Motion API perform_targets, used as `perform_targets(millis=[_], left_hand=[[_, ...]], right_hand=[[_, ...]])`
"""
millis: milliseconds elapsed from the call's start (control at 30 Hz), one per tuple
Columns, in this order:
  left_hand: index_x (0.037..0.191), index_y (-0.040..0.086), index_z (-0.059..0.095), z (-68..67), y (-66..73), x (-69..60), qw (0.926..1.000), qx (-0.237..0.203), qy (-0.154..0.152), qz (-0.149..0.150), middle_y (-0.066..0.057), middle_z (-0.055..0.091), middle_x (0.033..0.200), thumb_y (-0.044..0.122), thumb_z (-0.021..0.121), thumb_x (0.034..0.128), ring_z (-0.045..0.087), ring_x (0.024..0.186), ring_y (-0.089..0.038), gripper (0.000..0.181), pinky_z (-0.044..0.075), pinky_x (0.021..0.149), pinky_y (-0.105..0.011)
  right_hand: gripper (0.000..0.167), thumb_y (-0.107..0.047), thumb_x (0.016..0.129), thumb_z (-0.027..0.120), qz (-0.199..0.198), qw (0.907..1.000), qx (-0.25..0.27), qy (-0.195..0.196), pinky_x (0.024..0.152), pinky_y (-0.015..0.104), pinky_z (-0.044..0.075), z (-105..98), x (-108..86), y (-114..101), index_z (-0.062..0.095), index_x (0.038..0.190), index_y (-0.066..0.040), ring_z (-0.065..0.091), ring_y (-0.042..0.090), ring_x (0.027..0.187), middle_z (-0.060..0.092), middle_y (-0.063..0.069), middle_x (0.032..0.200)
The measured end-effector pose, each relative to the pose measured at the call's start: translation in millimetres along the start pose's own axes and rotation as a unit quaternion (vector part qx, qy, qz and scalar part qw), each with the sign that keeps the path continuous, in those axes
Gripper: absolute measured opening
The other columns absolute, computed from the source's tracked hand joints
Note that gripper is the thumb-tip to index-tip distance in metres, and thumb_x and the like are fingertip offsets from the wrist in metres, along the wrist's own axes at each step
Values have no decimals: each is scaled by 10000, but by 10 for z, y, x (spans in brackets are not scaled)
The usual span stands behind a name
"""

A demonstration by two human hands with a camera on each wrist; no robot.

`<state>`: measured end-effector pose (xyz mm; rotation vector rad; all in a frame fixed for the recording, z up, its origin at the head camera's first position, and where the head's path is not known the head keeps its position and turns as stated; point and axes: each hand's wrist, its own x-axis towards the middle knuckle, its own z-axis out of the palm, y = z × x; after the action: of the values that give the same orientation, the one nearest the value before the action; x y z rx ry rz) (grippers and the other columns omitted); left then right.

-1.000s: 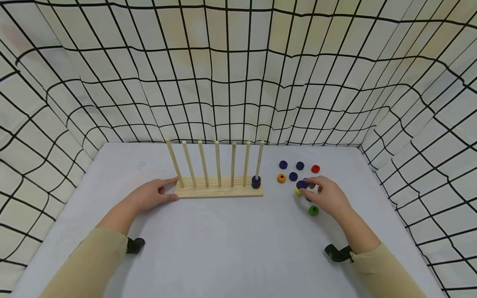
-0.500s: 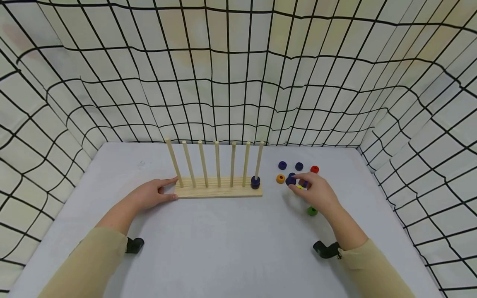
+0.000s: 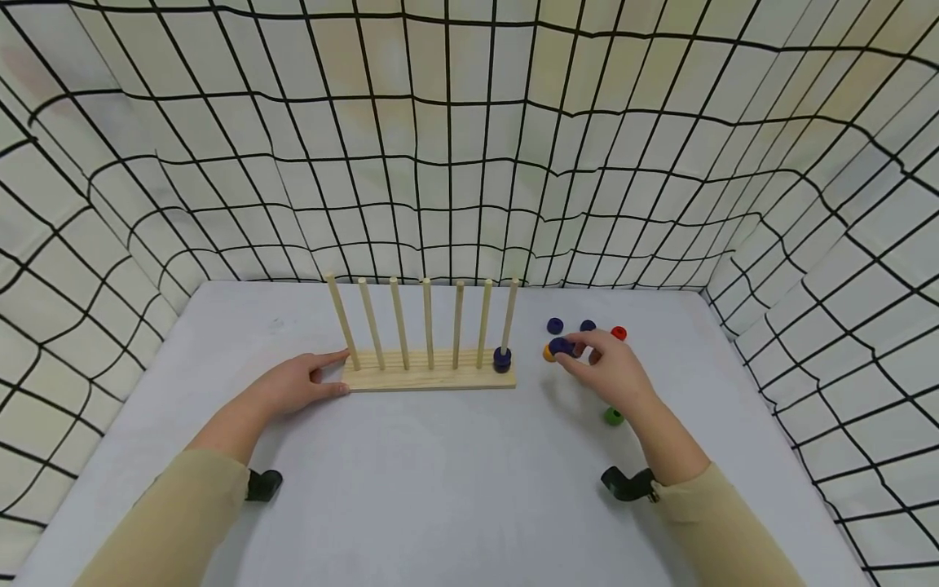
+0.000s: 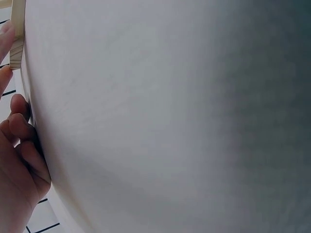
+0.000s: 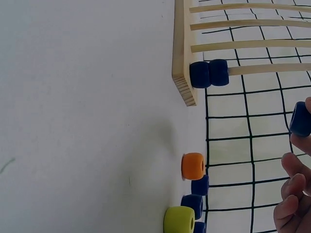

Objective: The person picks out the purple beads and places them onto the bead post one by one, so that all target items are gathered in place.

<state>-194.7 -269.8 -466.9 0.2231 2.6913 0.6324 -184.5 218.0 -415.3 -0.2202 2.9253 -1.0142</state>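
Observation:
A wooden base [image 3: 429,377] carries several upright pegs; two dark blue beads [image 3: 502,359] are stacked on the rightmost one. The left hand [image 3: 289,386] grips the base's left end between thumb and fingers; in the left wrist view, fingers [image 4: 20,127] lie beside the base's end [image 4: 16,53]. Between thumb and fingertips the right hand [image 3: 614,371] pinches a dark blue bead [image 3: 561,346], above the table and right of the base. That bead [image 5: 301,119] shows raised in the right wrist view, where two threaded blue beads [image 5: 209,74] sit against the base.
Around the right hand lie loose beads: an orange one [image 3: 548,354], a red one [image 3: 619,333], a green one [image 3: 614,417] and blue ones [image 3: 555,326]. A yellow bead [image 5: 179,220] shows in the right wrist view. Black-lined netting [image 3: 451,171] stands behind the white table [image 3: 440,489].
The right hand has moved left with the pinched blue bead, from above the yellow bead to near the orange one. The left hand has stayed at the base's end.

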Motion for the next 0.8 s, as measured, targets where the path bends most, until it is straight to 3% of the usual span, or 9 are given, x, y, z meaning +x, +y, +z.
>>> perform_targets(millis=[300,800], left_hand=[[1547,201,369,-7,-8,3,10000,-44,-29,-11,-59,424,808,604,667,868,394,729,-199,844,313,672,-374],[1545,211,375,10,-32,3,10000,-1,23,64,-52,426,802,600,659,877,393,730,-194,823,315,679,-376]], right_hand=[[468,-408,898,733,-122,9992,387,63,628,344,449,11,66,-136,670,1277,-142,505,231,862,615,81,1075],[437,-434,909,711,-196,9989,367,193,651,350,420,-50,159,-320,675,1276,-198,498,215,865,603,14,1083]])
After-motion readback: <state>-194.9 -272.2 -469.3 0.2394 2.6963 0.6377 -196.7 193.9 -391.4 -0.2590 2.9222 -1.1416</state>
